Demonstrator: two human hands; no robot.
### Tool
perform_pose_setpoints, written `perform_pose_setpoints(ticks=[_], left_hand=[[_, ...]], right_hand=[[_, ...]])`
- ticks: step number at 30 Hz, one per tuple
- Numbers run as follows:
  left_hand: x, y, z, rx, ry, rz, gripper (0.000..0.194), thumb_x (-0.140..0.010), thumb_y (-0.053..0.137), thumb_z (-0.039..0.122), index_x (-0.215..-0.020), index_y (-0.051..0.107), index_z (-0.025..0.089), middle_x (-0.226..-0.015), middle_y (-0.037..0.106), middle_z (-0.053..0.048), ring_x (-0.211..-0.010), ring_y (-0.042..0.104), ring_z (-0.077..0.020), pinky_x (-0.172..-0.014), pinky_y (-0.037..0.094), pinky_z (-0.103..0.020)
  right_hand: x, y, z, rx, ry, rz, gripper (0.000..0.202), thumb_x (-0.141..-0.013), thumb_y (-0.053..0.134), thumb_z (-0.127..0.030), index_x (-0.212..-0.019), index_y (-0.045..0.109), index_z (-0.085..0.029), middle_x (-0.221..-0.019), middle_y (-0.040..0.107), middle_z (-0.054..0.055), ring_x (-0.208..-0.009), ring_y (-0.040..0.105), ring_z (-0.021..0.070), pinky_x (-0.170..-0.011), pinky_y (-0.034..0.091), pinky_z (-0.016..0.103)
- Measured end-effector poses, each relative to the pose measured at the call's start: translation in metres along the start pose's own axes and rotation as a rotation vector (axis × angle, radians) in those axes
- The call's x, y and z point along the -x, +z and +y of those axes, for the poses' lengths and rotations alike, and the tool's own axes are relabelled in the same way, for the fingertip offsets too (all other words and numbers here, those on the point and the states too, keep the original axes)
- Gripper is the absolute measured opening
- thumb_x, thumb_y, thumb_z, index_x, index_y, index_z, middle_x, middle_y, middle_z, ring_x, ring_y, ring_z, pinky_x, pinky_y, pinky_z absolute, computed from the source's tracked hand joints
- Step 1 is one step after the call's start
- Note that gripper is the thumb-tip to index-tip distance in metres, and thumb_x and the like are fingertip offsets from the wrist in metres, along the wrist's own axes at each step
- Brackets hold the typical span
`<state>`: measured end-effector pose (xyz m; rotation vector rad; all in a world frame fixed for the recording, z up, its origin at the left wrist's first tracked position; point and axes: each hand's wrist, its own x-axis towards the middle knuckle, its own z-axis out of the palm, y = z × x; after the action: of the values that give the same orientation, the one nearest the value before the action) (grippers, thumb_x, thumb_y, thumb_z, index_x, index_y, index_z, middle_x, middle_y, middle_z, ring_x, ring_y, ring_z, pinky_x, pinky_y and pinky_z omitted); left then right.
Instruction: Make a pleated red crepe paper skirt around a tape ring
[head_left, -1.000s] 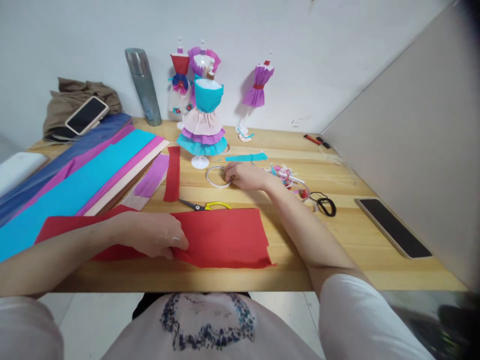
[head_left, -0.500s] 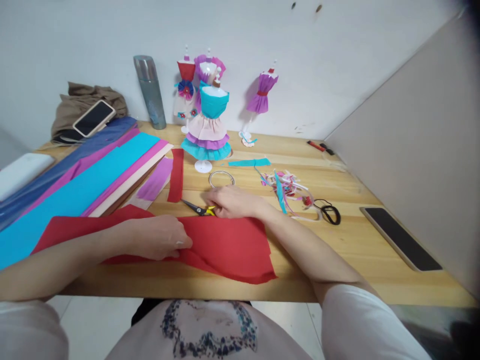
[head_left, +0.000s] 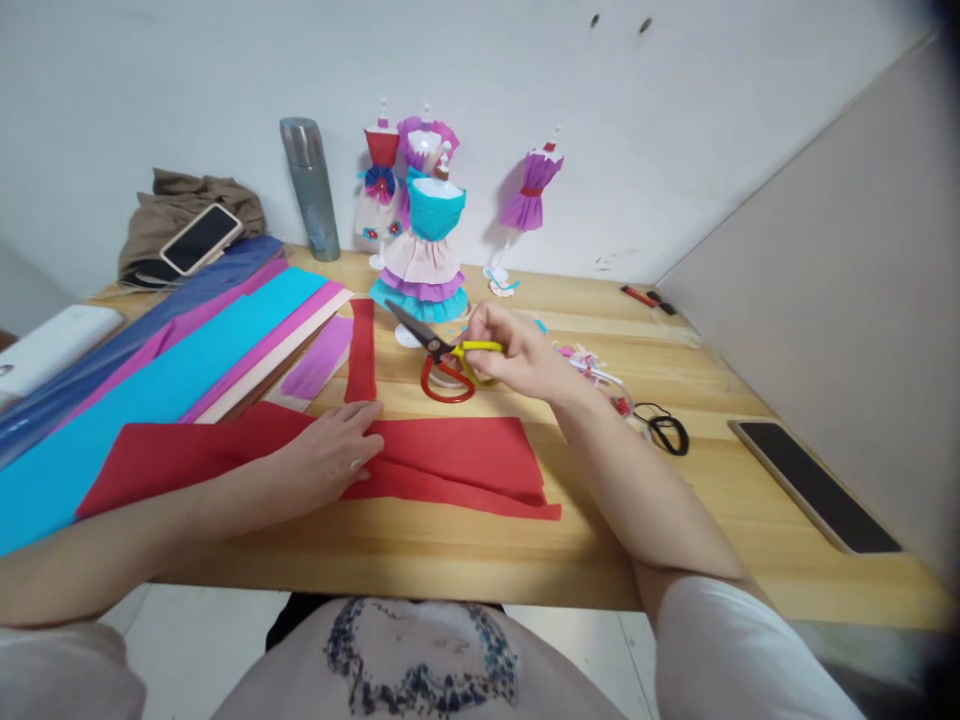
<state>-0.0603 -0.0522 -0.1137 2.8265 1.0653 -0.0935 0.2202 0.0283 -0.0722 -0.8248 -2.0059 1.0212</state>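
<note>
A long red crepe paper sheet [head_left: 465, 445] lies folded along the front of the table, its lower layer showing at the near edge. My left hand [head_left: 330, 455] rests flat on its middle, fingers stretched out and a ring on one. Raised above the table, my right hand [head_left: 510, 350] grips scissors [head_left: 434, 346] by the yellow handle; the red handle loop hangs below and the blades point up and left. Just beyond my left fingertips is a narrow red paper strip [head_left: 361, 350].
Dressed mini mannequins [head_left: 437, 215] and a flask [head_left: 311, 190] stand by the wall. Coloured paper sheets [head_left: 225, 340] fill the left, near a phone [head_left: 201, 240]. Paper scraps [head_left: 592, 370], a black hair tie [head_left: 667, 433] and another phone [head_left: 814, 485] lie to the right.
My right hand has lifted the scissors off the table. My left hand has gone from pinching the red sheet's near edge to lying flat, and that edge has shifted away from me.
</note>
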Motion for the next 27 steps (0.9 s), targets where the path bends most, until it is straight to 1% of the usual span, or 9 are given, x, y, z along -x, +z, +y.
perform_pose_setpoints(ticks=[4, 7, 9, 13, 15, 18, 21, 24, 27], left_hand=[[-0.013, -0.012, -0.002, 0.049, -0.092, -0.129, 0.010, -0.093, 0.058, 0.016, -0.086, 0.064, 0.013, -0.132, 0.058, -0.018, -0.121, 0.055, -0.0349, -0.100, 0.045, -0.050], [-0.019, -0.015, -0.003, 0.068, -0.118, -0.141, 0.005, -0.086, 0.066, 0.012, -0.083, 0.063, 0.014, -0.114, 0.063, -0.013, -0.107, 0.058, -0.0308, -0.095, 0.045, -0.047], [-0.019, -0.013, -0.003, 0.083, -0.114, -0.122, 0.008, -0.084, 0.064, 0.009, -0.080, 0.061, 0.015, -0.104, 0.062, -0.011, -0.097, 0.058, -0.0279, -0.087, 0.046, -0.043], [-0.008, -0.009, 0.003, 0.097, -0.022, -0.060, 0.026, -0.087, 0.042, -0.004, -0.085, 0.059, 0.016, -0.099, 0.061, -0.010, -0.093, 0.059, -0.0229, -0.082, 0.046, -0.035], [-0.002, -0.014, 0.007, 0.063, 0.030, -0.085, 0.033, -0.085, 0.037, -0.008, -0.086, 0.059, 0.016, -0.099, 0.062, -0.009, -0.091, 0.061, -0.0211, -0.080, 0.046, -0.032], [-0.003, -0.034, 0.005, -0.005, 0.123, -0.151, 0.029, -0.081, 0.044, -0.006, -0.088, 0.061, 0.016, -0.102, 0.065, -0.010, -0.092, 0.062, -0.0217, -0.079, 0.046, -0.030], [-0.014, -0.056, -0.013, -0.032, 0.227, -0.188, 0.026, -0.079, 0.049, -0.004, -0.090, 0.064, 0.015, -0.107, 0.066, -0.011, -0.094, 0.063, -0.0230, -0.083, 0.047, -0.031], [-0.032, -0.072, -0.046, 0.063, 0.246, -0.305, 0.030, -0.074, 0.045, -0.009, -0.079, 0.061, 0.016, -0.101, 0.067, -0.008, -0.083, 0.063, -0.0176, -0.075, 0.046, -0.025], [-0.044, -0.077, -0.083, 0.132, 0.111, -0.334, 0.019, -0.076, 0.052, 0.000, -0.077, 0.061, 0.016, -0.091, 0.068, -0.004, -0.080, 0.062, -0.0161, -0.070, 0.045, -0.021]], right_hand=[[-0.004, -0.003, 0.002, -0.639, 0.172, -0.049, 0.034, -0.074, 0.068, -0.036, -0.083, 0.037, -0.024, -0.078, 0.061, -0.003, -0.069, 0.068, 0.0174, -0.070, 0.054, 0.034], [-0.006, -0.002, 0.002, -0.839, 0.214, -0.149, 0.036, -0.076, 0.066, -0.038, -0.089, 0.036, -0.025, -0.082, 0.065, -0.003, -0.063, 0.068, 0.0176, -0.066, 0.056, 0.036], [-0.006, -0.002, -0.001, -0.854, 0.203, -0.181, 0.035, -0.077, 0.065, -0.037, -0.089, 0.034, -0.025, -0.082, 0.067, -0.002, -0.059, 0.066, 0.0161, -0.063, 0.055, 0.034], [-0.003, -0.005, -0.012, -0.797, 0.212, -0.184, 0.038, -0.076, 0.066, -0.038, -0.088, 0.032, -0.025, -0.086, 0.068, 0.001, -0.065, 0.065, 0.0173, -0.066, 0.052, 0.033], [-0.002, -0.009, -0.016, -0.733, 0.236, -0.149, 0.040, -0.077, 0.063, -0.049, -0.089, 0.033, -0.025, -0.088, 0.067, 0.005, -0.066, 0.061, 0.0181, -0.067, 0.050, 0.035], [-0.001, -0.014, -0.016, -0.590, 0.250, -0.051, 0.042, -0.084, 0.043, -0.065, -0.087, 0.033, -0.025, -0.090, 0.063, 0.009, -0.066, 0.053, 0.0183, -0.067, 0.048, 0.039], [-0.002, -0.015, -0.012, -0.472, 0.244, 0.027, 0.034, -0.091, 0.029, -0.058, -0.088, 0.036, -0.025, -0.090, 0.060, 0.010, -0.068, 0.048, 0.0189, -0.067, 0.046, 0.039], [-0.004, -0.014, -0.013, -0.460, 0.221, 0.106, 0.026, -0.088, 0.032, -0.048, -0.086, 0.040, -0.024, -0.089, 0.060, 0.010, -0.070, 0.046, 0.0191, -0.063, 0.045, 0.037], [-0.004, -0.016, -0.017, -0.560, 0.165, 0.155, 0.021, -0.077, 0.045, -0.042, -0.087, 0.045, -0.025, -0.095, 0.064, 0.009, -0.070, 0.044, 0.0176, -0.062, 0.043, 0.035]])
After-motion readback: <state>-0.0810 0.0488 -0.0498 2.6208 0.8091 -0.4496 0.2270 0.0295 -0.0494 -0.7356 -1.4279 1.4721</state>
